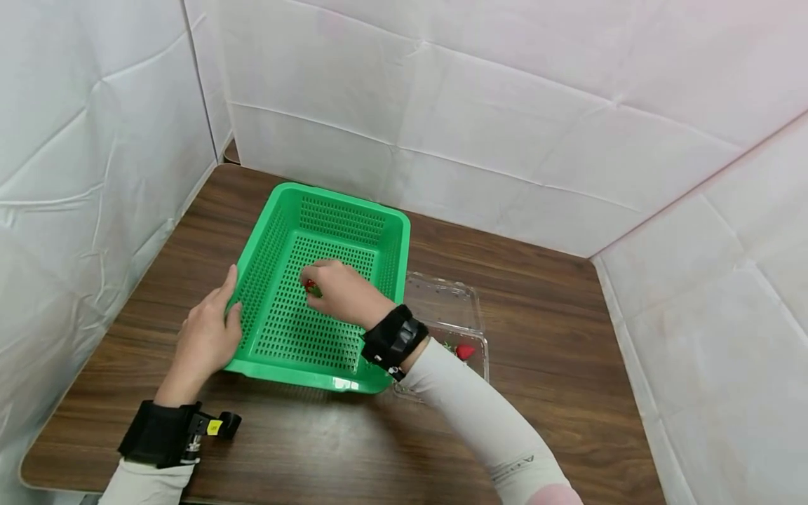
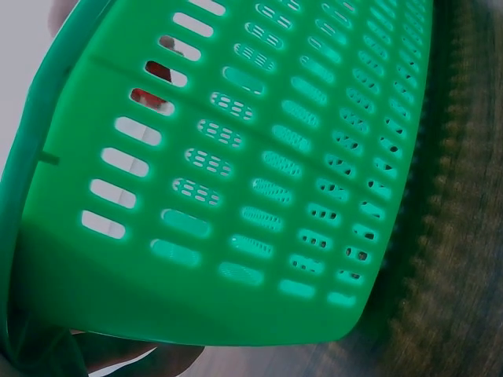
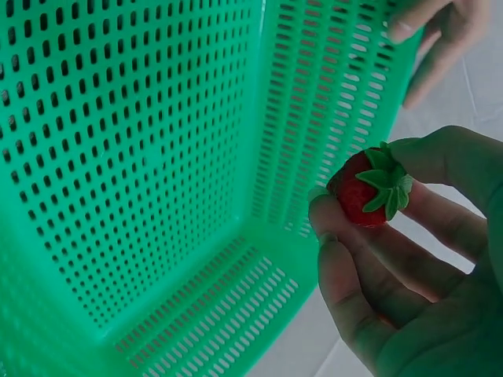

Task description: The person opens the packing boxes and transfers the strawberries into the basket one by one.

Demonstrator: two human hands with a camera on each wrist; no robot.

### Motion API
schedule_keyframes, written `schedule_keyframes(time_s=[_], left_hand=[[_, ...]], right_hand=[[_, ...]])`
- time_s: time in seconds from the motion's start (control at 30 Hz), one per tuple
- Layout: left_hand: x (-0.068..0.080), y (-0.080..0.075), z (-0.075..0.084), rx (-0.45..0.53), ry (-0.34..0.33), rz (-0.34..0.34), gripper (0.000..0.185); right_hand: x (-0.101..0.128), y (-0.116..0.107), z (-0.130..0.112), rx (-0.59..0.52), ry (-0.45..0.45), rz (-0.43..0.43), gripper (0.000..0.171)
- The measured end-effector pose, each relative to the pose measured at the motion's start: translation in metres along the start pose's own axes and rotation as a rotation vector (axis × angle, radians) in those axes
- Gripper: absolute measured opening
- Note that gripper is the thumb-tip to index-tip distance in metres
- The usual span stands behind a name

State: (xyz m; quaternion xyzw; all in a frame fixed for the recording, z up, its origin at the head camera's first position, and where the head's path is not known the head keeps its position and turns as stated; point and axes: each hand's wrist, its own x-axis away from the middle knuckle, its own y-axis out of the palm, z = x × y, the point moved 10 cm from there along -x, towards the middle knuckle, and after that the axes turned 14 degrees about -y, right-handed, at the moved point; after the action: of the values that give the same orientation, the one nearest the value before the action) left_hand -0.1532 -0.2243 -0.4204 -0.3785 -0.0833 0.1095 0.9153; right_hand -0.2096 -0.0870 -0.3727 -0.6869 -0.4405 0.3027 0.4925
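1. As the left hand [image 1: 208, 333] steadied a green basket [image 1: 344, 382], the right hand [image 1: 344, 291] pinched a strawberry [image 3: 360, 192] between thumb and fingertips above the perforated floor.

2. Smooth molded plastic formed the basket, a deep rectangle with rounded corners, rows of small slots and a broad rim. The strawberry was red and rounded, topped by a collar of pointed green leaves. Dark wood grain streaked the tabletop [image 1: 543, 315] below the grip, and creased white sheeting [image 1: 473, 119] rose beyond it.

3. Leaves faced the thumb and the red end faced the fingertips, so the fruit's short long axis ran across the grip, as the right wrist view showed.

4. Held at the very tips of the digits, the strawberry sat clear of the palm. The left hand, across the basket from the right wrist, held the side rim, its thumb at the edge and its fingers outside.

5. Behind the right-hand grip, partly hidden by the forearm, lay a clear plastic box [image 1: 445, 301], its lid folded back and a red berry [image 1: 465, 351] inside.
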Motion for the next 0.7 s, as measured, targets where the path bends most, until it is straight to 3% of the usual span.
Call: schedule_keyframes(time_s=[0.17,0.4,0.47,0.7], left_hand=[[0.001,-0.002,0.001,0.001,0.010,0.004,0.062],[0.001,-0.002,-0.001,-0.005,0.000,-0.013,0.063],[0.001,-0.001,-0.001,-0.008,0.001,-0.015,0.064],[0.000,-0.001,0.000,0.002,0.013,-0.009,0.064]], right_hand=[[-0.016,0.014,0.000,0.003,-0.014,-0.070,0.007],[-0.038,0.036,-0.003,0.096,-0.005,-0.208,0.016],[-0.042,0.042,-0.003,0.115,-0.006,-0.223,0.023],[-0.052,0.058,0.003,0.126,0.026,-0.251,0.023]])
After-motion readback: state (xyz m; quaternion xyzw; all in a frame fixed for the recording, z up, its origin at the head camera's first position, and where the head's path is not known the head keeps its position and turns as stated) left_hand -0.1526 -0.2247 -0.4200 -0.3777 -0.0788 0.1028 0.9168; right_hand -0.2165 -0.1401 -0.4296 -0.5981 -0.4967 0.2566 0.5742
